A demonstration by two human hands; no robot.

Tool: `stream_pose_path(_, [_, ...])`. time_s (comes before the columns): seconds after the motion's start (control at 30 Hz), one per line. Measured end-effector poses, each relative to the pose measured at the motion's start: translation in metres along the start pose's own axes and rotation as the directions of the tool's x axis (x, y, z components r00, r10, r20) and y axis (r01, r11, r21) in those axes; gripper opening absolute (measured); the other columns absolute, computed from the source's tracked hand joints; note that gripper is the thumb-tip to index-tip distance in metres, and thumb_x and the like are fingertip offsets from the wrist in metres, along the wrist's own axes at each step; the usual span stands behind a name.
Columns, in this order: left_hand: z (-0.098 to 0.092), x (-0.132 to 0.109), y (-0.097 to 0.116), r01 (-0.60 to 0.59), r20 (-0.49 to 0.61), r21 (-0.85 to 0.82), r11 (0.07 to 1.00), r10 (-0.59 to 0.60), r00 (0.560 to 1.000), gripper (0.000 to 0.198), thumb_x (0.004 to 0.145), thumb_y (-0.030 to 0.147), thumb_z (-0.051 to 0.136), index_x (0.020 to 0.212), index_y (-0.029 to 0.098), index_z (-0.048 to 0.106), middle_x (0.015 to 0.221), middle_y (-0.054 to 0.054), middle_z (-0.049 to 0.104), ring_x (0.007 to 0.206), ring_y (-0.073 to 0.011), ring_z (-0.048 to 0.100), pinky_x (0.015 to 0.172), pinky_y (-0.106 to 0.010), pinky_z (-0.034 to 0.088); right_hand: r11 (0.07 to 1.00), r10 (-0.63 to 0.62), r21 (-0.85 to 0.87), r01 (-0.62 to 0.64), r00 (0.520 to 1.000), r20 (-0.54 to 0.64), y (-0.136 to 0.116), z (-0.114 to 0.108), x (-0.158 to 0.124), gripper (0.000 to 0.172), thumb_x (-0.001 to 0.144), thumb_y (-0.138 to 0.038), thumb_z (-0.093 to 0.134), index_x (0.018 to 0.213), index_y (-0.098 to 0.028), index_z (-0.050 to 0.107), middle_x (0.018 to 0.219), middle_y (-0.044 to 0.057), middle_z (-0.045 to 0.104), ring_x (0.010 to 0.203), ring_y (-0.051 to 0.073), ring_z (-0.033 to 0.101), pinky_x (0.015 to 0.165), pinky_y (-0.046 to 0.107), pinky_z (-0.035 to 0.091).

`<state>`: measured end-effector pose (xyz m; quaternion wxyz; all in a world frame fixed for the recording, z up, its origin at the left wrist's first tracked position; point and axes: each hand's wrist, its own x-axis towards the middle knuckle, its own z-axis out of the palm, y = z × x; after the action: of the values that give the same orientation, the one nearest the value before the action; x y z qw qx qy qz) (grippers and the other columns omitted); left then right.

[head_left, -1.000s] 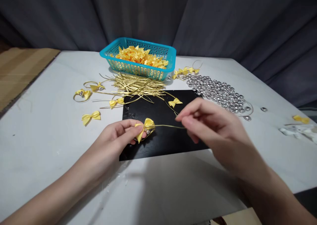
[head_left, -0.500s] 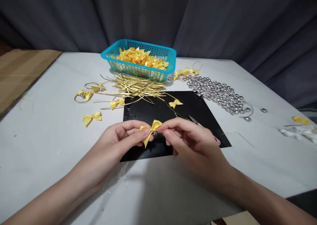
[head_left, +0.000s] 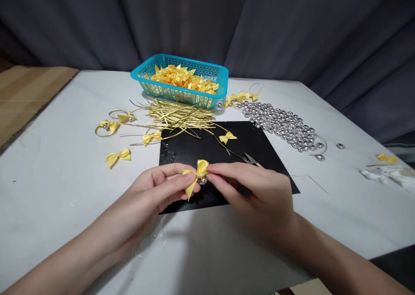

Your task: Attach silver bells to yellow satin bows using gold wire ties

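Between my two hands, above a black mat (head_left: 194, 150), is a yellow ribbon bow (head_left: 202, 165). My left hand (head_left: 164, 184) is closed, pinching the bow's left side between thumb and fingers. A small silver bell (head_left: 203, 181) hangs just under the bow's knot. Gold twist tie (head_left: 202, 174) crosses the knot and runs toward the right fingertips. My right hand (head_left: 257, 191) is closed too, its thumb and forefinger pinched on the tie's end at the bow's right; the tip itself is hidden.
A blue basket (head_left: 181, 88) of yellow bows stands at the back, with a pile of gold twist ties (head_left: 181, 114) before it. Silver bells (head_left: 280, 126) are heaped at the right. Scissors (head_left: 252, 160) lie partly behind my right hand. Loose bows (head_left: 118, 157) lie leftward.
My right hand has turned and its fingers have straightened somewhat, still pinching beside the bow. The bow has tilted, and the bell beneath it shows more clearly. The view has shifted slightly.
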<state>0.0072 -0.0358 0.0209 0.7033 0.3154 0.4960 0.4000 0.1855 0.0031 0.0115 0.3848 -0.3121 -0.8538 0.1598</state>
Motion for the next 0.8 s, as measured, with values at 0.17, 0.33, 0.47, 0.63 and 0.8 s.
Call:
stream_pose_path(0.17, [0.004,-0.001,0.004,0.043,-0.031,-0.002,0.999,-0.043,0.999,0.012,0.078,0.029,0.066,0.069,0.02,0.069,0.069,0.002,0.063,0.069,-0.0096,0.053,0.067,-0.016,0.043,0.996,-0.044,-0.078,0.047,0.998,0.047,0.001,-0.004,0.0,0.014,0.086,-0.01,0.054,0.09,-0.017,0.066,0.082,0.0,0.072,0.068,0.01,0.066,0.063,0.017,0.049])
stream_pose_path(0.33, [0.004,-0.004,0.003,0.065,-0.067,0.071,0.995,-0.06,0.996,0.012,0.073,0.032,0.069,0.069,0.02,0.07,0.065,0.001,0.066,0.065,-0.0126,0.056,0.063,-0.021,0.043,0.98,-0.09,-0.171,0.104,0.992,0.09,-0.003,-0.01,-0.002,0.016,0.086,-0.01,0.051,0.084,-0.017,0.065,0.074,0.001,0.071,0.063,0.012,0.065,0.058,0.021,0.047])
stream_pose_path(0.47, [0.004,-0.003,0.002,0.005,-0.051,0.158,0.987,0.003,0.999,0.019,0.072,0.032,0.07,0.057,0.02,0.067,0.057,0.002,0.063,0.057,-0.0108,0.053,0.056,-0.019,0.04,0.985,-0.081,-0.144,0.096,0.991,0.107,-0.005,-0.011,-0.005,0.012,0.085,-0.012,0.053,0.081,-0.018,0.063,0.073,0.001,0.071,0.061,0.012,0.064,0.056,0.021,0.046])
stream_pose_path(0.63, [0.005,-0.003,0.003,-0.064,-0.049,0.264,0.963,0.08,0.996,0.016,0.074,0.032,0.067,0.063,0.021,0.069,0.053,0.001,0.062,0.053,-0.0113,0.053,0.052,-0.02,0.041,0.993,-0.026,-0.114,0.035,0.997,0.079,-0.008,-0.007,-0.008,0.013,0.086,-0.011,0.052,0.084,-0.019,0.063,0.075,0.0,0.071,0.057,0.009,0.061,0.055,0.019,0.045])
stream_pose_path(0.8, [0.008,-0.007,0.004,-0.095,-0.04,0.292,0.952,0.112,0.993,0.023,0.076,0.034,0.062,0.058,0.02,0.065,0.049,0.001,0.057,0.048,-0.011,0.052,0.048,-0.02,0.039,0.978,-0.062,-0.199,0.065,0.998,0.02,-0.013,-0.003,-0.011,0.012,0.084,-0.011,0.055,0.086,-0.019,0.064,0.068,-0.001,0.069,0.053,0.01,0.059,0.051,0.02,0.045])
